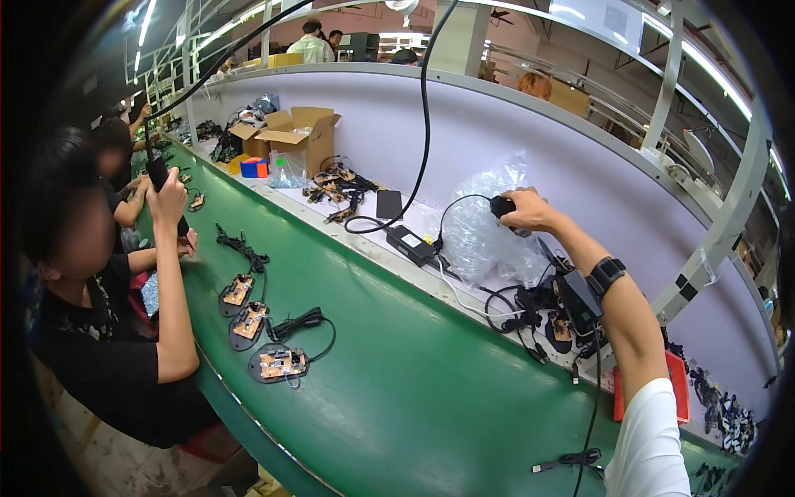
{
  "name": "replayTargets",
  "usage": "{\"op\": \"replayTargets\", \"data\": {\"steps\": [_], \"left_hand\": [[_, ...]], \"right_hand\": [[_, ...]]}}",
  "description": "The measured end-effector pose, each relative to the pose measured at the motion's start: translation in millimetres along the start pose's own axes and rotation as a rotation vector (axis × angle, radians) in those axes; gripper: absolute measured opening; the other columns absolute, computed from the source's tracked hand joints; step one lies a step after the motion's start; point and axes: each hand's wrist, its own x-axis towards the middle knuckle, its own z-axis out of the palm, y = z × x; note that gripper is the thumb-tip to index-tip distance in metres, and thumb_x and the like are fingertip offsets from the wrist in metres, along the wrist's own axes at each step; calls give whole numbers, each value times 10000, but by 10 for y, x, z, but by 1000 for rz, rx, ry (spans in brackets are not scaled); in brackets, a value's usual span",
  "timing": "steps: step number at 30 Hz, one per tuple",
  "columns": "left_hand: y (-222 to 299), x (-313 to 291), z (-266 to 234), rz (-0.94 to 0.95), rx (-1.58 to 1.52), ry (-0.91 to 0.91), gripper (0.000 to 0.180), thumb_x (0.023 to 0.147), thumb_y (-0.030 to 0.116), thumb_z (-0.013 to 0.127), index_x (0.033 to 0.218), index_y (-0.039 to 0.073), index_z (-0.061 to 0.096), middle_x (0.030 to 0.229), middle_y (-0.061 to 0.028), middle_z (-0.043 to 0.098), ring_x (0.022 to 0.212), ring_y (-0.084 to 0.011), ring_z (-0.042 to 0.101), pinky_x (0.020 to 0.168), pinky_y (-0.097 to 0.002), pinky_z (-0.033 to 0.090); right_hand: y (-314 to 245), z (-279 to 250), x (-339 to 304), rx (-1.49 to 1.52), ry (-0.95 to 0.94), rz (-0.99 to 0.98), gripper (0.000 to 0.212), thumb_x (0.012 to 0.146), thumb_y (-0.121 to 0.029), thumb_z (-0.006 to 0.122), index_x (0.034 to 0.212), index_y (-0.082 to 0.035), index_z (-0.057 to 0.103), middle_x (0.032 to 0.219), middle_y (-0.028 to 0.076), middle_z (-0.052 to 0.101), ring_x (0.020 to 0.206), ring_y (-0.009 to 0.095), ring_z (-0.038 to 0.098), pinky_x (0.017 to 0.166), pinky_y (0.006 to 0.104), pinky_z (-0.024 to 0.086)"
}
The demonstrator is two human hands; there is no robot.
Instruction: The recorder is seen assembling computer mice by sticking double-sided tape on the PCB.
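Black corded piece [502, 206], right of centre in the head view, is gripped in the fingers of the right hand [528, 210]; its exact kind cannot be read, much of it being covered; the left hand is out of frame, so its state cannot be told.

Snagging is judged the chief risk; the thin cord from the piece could be caught in the clear plastic bag [484, 240] just below, if pulled sharply; the black adapter [411, 245] on the pale ledge [429, 275], near centre, could then be dragged off, though whether it is joined to that cord cannot be told; a second black adapter [578, 302], beside the wristband [606, 275], could be knocked by the forearm, and the cable tangle [538, 306] hooked.

Way across the upper middle is crossed by a hanging black cable [425, 108]; board-bearing black bases [277, 363] are laid left of centre on the green bench [397, 373]; cardboard box [310, 151] noted upper left; red tray [683, 389] lower right, partly hidden by the arm; left edge occupied by a co-worker [108, 364].
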Motion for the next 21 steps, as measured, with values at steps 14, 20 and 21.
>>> {"op": "replayTargets", "data": {"steps": [14, 20, 21], "left_hand": [[53, 204, -86, 32, -78, 94, 293, 968, 51, 690, 703, -13, 583, 675, -178, 507, 569, -343, 525, 557, -449, 473], [23, 268, -129, 39, -48, 15, 297, 939, 19, 655, 668, 3, 535, 649, -172, 490, 544, -343, 507, 539, -452, 462], [23, 269, -137, 36, -37, 6, 299, 934, 14, 650, 662, 5, 527, 644, -171, 487, 539, -343, 504, 536, -452, 460]], "right_hand": [[-635, -522, 33, -467, 957, -744, 137, 894, -78, 649, 980, -100, 753, 986, 27, 668, 1006, 202, 636, 898, 362, 485], [-387, -608, 346, -468, 1236, -585, 115, 876, -97, 663, 945, -112, 754, 961, -1, 663, 999, 191, 628, 856, 361, 462], [-363, -593, 374, -478, 1239, -535, 113, 873, -100, 666, 937, -115, 759, 959, -4, 666, 1001, 193, 629, 853, 370, 463]]}}
